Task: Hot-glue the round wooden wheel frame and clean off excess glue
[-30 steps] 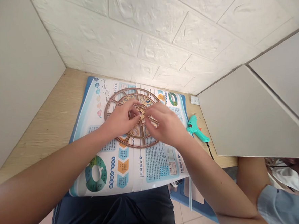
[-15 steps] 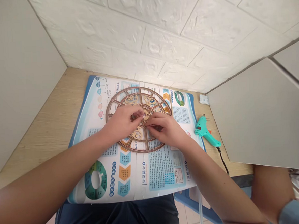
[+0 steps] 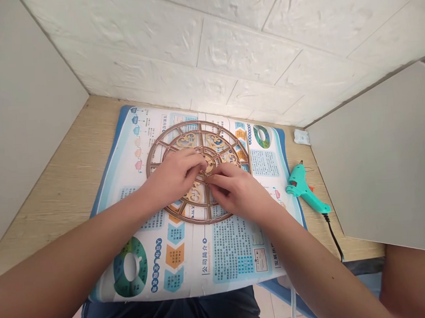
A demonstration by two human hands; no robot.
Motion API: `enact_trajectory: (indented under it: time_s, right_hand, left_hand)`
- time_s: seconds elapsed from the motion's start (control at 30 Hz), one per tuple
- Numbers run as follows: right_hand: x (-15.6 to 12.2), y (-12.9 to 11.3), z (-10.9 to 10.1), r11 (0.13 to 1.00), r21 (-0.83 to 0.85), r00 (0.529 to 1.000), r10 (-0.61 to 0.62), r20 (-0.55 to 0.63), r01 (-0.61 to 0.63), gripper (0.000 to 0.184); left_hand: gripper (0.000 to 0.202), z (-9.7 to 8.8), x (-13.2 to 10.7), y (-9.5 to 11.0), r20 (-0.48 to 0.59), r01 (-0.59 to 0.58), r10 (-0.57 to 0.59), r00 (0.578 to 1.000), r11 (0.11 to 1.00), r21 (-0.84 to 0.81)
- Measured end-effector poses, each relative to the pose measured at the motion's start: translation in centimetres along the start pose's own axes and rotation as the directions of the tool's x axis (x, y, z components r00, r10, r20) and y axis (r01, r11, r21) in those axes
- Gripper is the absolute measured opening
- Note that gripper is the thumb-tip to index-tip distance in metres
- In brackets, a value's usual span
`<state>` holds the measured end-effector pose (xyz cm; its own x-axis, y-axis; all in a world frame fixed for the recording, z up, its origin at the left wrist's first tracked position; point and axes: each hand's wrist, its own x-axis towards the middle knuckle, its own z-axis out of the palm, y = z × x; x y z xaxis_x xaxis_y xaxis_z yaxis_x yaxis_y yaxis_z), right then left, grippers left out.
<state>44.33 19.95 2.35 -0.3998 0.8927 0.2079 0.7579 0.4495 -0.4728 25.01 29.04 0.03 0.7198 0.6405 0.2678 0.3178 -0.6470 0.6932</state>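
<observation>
While we work at the hub (image 3: 208, 163) of the laser-cut wooden wheel (image 3: 192, 124), our left hand (image 3: 173, 175) and right hand (image 3: 238, 191) pinch it narrowly, very close together.

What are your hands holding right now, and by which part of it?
The left hand and right hand meet at the central hub of the round bronze-coloured fretwork wheel. Their fingers hide the contact, so a firm hold cannot be told.
</observation>
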Motion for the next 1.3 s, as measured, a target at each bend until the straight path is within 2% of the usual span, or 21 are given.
enact_trajectory:
  time_s: [0.27,0.87,1.3]
  right_hand:
    - [0.0,0.1,-0.2,0.997,0.079,1.0,-0.002,0.0,0.002,0.018]
    - [0.0,-0.7,-0.1,0.995,-0.092,0.999,-0.042,0.03,0.045,0.021]
    - [0.1,-0.9,-0.2,0.997,-0.071,0.998,-0.037,0.049,0.04,0.02]
  left_hand:
    - [0.023,0.0,0.1,0.0,-0.016,-0.007,0.008,1.0,1.0,0.023]
    - [0.049,0.1,-0.4,-0.2,0.095,-0.024,0.015,0.995,0.995,0.094]
    - [0.05,0.3,-0.4,-0.2,0.133,-0.024,0.006,0.991,0.991,0.135]
